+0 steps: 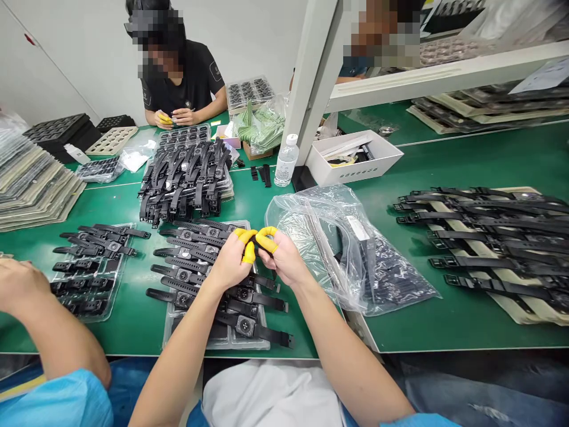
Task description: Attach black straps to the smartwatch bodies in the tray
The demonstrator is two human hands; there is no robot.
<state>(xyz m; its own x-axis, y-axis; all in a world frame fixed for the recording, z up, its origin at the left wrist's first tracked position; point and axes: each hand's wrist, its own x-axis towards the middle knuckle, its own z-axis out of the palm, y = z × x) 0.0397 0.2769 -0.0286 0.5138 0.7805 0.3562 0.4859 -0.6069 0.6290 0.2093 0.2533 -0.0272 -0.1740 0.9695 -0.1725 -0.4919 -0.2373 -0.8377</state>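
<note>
A small black piece [255, 240], mostly hidden, was pinched between the left hand [231, 258] and the right hand [285, 258], yellow-covered fingertips drawn close together. Watches [246, 325] on a clear tray [262, 345] crowded beneath and left of the left hand; a plastic bag [355, 261] lay just beyond the right. Nearer the body, a bare strip of green table [299, 320] reached the front edge.

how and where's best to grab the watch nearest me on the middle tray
Probably pinch the strap, coming from the right: that end sticks out past the right edge of the tray over the table, leaving its edges easy to reach. The case lies back up, close to other straps, so it looks harder to grip.
</note>
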